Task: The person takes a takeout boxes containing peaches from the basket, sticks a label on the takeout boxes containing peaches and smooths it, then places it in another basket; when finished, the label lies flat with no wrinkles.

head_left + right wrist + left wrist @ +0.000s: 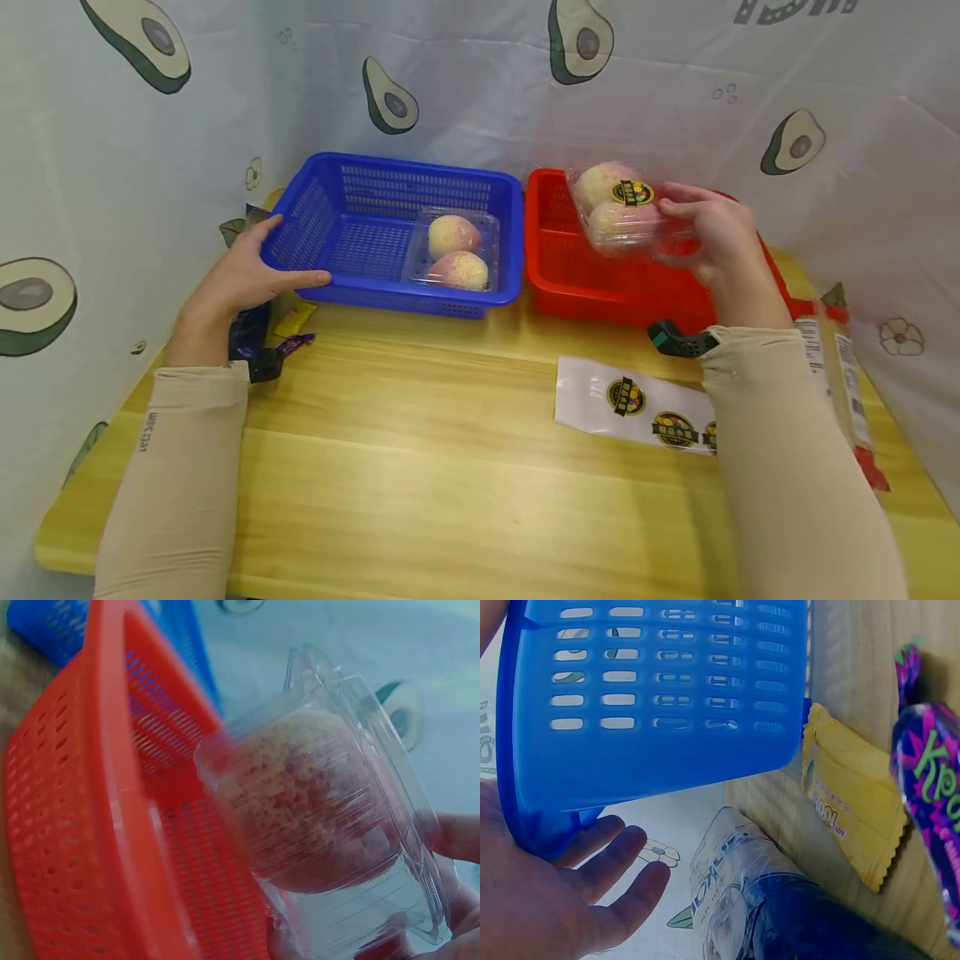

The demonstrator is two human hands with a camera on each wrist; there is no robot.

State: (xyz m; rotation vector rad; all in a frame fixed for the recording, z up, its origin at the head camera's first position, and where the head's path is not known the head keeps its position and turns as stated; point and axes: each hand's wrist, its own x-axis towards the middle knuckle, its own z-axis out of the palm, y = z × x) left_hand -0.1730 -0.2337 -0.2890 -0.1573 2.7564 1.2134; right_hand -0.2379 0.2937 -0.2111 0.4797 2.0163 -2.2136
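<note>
Currently the right hand (720,237) grips a clear clamshell box of peaches (618,208), stickered lid up, above the red basket (570,279); the left hand (243,271) rests with straight fingers against the corner of the blue basket (352,296), where another box of peaches (453,250) lies; keeping the held box level seems wise, since the fruit may roll inside; the steadied blue basket should not slide on the table (420,467).
</note>
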